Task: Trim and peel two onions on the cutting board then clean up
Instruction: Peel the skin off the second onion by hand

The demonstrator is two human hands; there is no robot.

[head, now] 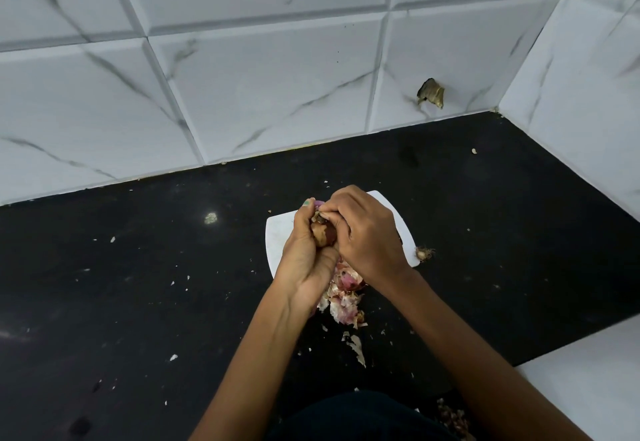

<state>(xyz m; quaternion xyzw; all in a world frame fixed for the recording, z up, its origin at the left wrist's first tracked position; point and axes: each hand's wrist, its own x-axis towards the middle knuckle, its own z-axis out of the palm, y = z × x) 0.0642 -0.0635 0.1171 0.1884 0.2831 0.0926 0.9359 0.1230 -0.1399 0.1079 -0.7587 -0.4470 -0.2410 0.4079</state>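
The black table [138,285] carries a white cutting board [277,240], a heap of onion skins [346,298] at its 6 o'clock edge, and a cut root end [424,253] at 3 o'clock.

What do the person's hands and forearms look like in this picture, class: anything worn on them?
Both forearms are bare, with no sleeves, gloves, watch or bracelets in view. The left hand shows one fingernail painted in a greenish colour. The right hand shows no ring or other marking.
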